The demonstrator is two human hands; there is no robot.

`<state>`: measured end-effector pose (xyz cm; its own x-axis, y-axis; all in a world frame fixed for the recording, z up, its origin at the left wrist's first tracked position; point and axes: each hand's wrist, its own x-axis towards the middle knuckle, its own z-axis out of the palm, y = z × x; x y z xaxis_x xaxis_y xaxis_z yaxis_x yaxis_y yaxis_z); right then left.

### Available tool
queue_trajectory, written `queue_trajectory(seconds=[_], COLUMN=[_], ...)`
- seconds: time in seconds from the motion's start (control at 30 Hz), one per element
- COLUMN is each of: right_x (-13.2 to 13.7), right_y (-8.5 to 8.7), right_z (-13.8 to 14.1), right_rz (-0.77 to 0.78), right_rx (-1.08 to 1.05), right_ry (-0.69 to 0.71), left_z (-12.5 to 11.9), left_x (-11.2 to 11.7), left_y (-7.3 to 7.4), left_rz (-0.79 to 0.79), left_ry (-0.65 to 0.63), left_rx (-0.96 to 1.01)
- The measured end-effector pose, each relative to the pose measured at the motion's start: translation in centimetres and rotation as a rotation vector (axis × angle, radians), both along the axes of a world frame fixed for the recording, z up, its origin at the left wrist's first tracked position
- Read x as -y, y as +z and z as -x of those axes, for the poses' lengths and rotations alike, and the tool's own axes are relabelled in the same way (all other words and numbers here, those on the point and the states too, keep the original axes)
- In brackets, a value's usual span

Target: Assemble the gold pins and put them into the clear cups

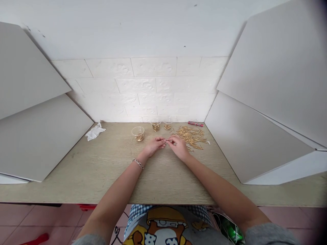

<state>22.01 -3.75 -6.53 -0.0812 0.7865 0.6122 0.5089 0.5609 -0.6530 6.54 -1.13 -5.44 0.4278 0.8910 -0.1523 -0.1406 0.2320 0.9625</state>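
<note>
My left hand (pixel 154 145) and my right hand (pixel 178 146) meet fingertip to fingertip above the middle of the wooden table (pixel 102 173). Both pinch a thin golden pin (pixel 167 141) between them; it is too small to make out well. A silver bracelet (pixel 138 164) sits on my left wrist. Just right of my right hand lies a loose heap of golden pins (pixel 191 134). Three clear plastic cups hold small golden parts: one (pixel 138 133) left of my hands, two more (pixel 155 125) (pixel 167 124) near the wall.
A crumpled white cloth (pixel 94 132) lies at the back left. A red pen-like thing (pixel 195 124) rests against the white brick wall. Grey panels (pixel 38 136) (pixel 255 143) close in both sides of the table.
</note>
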Motion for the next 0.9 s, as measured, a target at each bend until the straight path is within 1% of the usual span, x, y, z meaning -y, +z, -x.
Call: queue_trajectory(seconds=[0.1, 0.23, 0.4, 0.53, 0.7, 0.83, 0.9], right_x=[0.02, 0.02, 0.11, 0.24, 0.17, 0.21, 0.26], right_y=[0.09, 0.18, 0.37, 0.48, 0.42, 0.57, 0.64], right_z=[-0.04, 0.02, -0.06, -0.09, -0.1, -0.14, -0.19], right_rz=[0.017, -0.006, -0.102, -0.165, -0.174, -0.115, -0.079], right_rx=[0.024, 0.064, 0.177, 0.234, 0.199, 0.111, 0.086], right_ry=[-0.013, -0.035, -0.051, -0.062, -0.025, 0.008, -0.014], left_z=[0.03, 0.02, 0.09, 0.31, 0.46, 0.38, 0.32], left_x=[0.06, 0.27, 0.36, 0.3, 0.29, 0.42, 0.53], left_y=[0.2, 0.57, 0.75, 0.79, 0.8, 0.87, 0.96], left_rz=[-0.05, -0.051, -0.041, -0.011, 0.028, 0.034, 0.023], left_ry=[0.014, -0.013, -0.045, -0.08, -0.087, -0.067, -0.069], left_rx=[-0.062, -0.075, -0.05, 0.021, 0.095, 0.109, 0.1])
